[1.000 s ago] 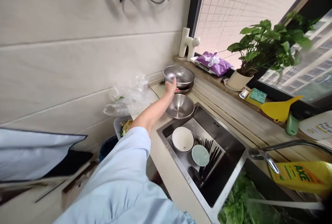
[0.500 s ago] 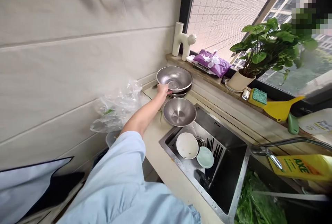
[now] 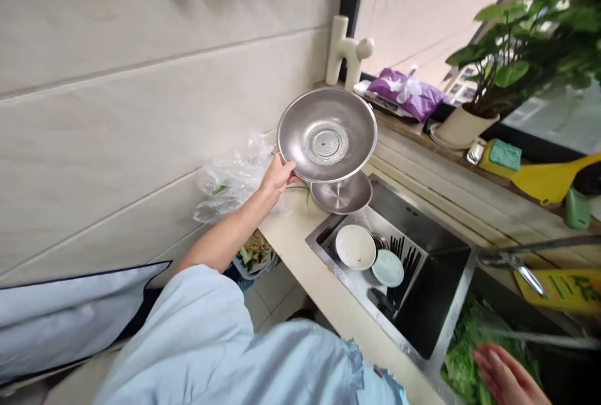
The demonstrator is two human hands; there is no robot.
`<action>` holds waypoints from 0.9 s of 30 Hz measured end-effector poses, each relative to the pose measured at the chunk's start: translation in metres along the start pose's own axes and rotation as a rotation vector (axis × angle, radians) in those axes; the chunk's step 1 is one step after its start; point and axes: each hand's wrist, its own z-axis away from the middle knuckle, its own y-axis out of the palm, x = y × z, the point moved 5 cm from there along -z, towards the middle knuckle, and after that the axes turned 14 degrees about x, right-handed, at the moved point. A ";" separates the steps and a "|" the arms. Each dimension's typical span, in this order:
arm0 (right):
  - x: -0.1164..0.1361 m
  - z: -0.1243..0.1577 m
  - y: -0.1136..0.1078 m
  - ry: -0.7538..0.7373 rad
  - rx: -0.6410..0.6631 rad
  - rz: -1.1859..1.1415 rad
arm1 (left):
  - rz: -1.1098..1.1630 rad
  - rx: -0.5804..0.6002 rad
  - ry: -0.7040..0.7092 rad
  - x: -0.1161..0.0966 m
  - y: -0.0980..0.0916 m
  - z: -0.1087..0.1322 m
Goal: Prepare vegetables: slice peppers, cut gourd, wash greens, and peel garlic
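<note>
My left hand (image 3: 280,174) grips the rim of a round metal colander (image 3: 345,120), thumb on top. The colander is lifted and tilted so its perforated bottom shows. Below and partly behind it, a metal bowl (image 3: 350,197) rests by the sink's corner. My right hand (image 3: 509,377), slightly blurred, is at the lower right with fingers stretched out and nothing visible in it. It is over or beside leafy greens (image 3: 457,355) in the right sink basin; whether it touches them I cannot tell.
A white bowl (image 3: 355,247), a pale green bowl (image 3: 387,268) and black chopsticks are in the sink (image 3: 436,311). Clear plastic bags (image 3: 235,173) lie by the wall. A scrap bin (image 3: 256,255) stands below the counter. The faucet (image 3: 511,261) and a potted plant (image 3: 464,126) are on the right.
My left hand has lifted the colander off the stack in the corner and brought it nearer, tilted. My right hand has come into view at the lower right. The view has shifted.
</note>
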 end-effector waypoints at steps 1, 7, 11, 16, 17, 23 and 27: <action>0.008 0.008 0.001 -0.010 -0.068 0.003 | -0.003 0.030 -0.022 0.002 0.000 0.020; 0.007 0.037 0.000 0.006 -0.151 -0.106 | -0.093 0.153 -0.275 0.060 -0.003 0.126; -0.017 0.055 -0.009 0.031 -0.189 -0.195 | -0.078 0.237 -0.530 0.121 0.013 0.182; -0.031 0.066 -0.036 0.041 -0.198 -0.271 | -0.065 0.300 -0.599 0.166 0.054 0.219; -0.033 0.066 -0.045 0.039 -0.188 -0.268 | -0.073 0.284 -0.589 0.171 0.061 0.224; -0.066 0.034 -0.103 0.023 -0.067 -0.189 | -0.097 0.108 -0.523 0.194 0.096 0.269; -0.065 0.034 -0.109 0.034 0.128 -0.082 | -0.105 0.006 -0.499 0.206 0.132 0.314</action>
